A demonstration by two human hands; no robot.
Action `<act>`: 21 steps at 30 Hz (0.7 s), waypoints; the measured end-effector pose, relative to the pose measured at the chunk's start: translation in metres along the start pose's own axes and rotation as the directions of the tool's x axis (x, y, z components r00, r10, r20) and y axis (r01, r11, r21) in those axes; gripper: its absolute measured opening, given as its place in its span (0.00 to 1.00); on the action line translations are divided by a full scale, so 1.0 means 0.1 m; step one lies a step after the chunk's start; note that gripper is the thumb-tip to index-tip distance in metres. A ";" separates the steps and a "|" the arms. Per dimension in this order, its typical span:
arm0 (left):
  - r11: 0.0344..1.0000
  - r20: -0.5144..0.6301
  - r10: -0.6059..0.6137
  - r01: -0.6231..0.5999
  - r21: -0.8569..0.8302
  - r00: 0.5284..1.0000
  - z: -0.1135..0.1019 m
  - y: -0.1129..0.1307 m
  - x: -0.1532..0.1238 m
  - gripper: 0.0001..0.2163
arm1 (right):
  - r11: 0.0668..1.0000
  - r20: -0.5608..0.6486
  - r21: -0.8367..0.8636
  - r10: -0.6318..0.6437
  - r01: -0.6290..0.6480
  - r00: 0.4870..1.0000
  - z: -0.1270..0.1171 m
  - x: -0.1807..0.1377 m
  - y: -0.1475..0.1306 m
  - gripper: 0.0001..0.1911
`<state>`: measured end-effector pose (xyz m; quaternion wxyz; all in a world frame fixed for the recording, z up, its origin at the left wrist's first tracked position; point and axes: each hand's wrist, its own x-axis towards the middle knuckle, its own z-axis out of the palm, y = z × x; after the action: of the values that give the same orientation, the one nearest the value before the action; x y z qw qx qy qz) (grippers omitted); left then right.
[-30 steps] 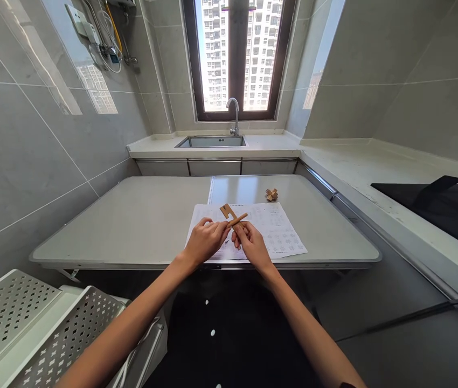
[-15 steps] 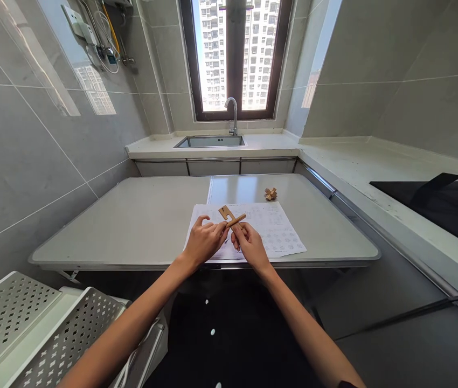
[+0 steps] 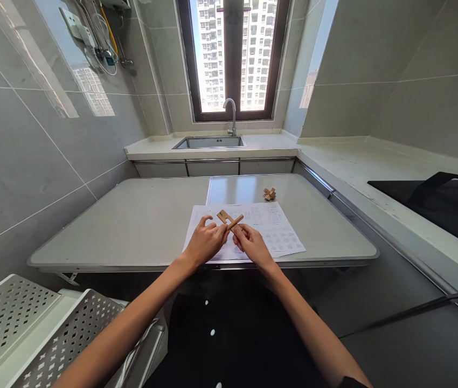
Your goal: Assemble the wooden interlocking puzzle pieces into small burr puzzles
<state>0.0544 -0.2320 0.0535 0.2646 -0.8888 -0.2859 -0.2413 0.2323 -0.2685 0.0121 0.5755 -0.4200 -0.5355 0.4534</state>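
Note:
Both hands meet over a printed paper sheet (image 3: 271, 229) on the grey table (image 3: 140, 221). My left hand (image 3: 205, 242) and my right hand (image 3: 251, 243) pinch crossed wooden puzzle pieces (image 3: 229, 219), which stick up between the fingertips. One piece is a flat notched bar, the other a thinner stick crossing it. Farther back on the table lies a small assembled wooden puzzle (image 3: 269, 194), apart from both hands.
A sink (image 3: 208, 142) with a tap (image 3: 232, 114) sits under the window at the back. A black bag (image 3: 439, 207) lies on the counter at the right. White perforated metal shelving (image 3: 30, 328) stands at the lower left.
The crossed wooden pieces have dropped slightly and tilted flatter between my fingers. The hands stay in nearly the same place over the paper.

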 end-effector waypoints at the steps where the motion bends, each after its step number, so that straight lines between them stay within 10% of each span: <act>1: 1.000 -0.002 -0.002 0.002 -0.004 1.000 0.00 0.00 0.00 0.13 | 1.000 -0.002 -0.003 -0.005 0.005 1.000 0.00 0.00 0.01 0.22; 21: 0.976 0.098 -0.137 0.151 -0.154 0.986 0.04 0.06 -0.04 0.11 | 0.974 0.004 0.221 0.053 -0.052 0.999 0.02 -0.04 0.17 0.22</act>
<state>0.0566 -0.2355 0.0457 0.1611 -0.8939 -0.3404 -0.2433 0.2293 -0.2681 -0.0057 0.6069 -0.3679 -0.4700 0.5248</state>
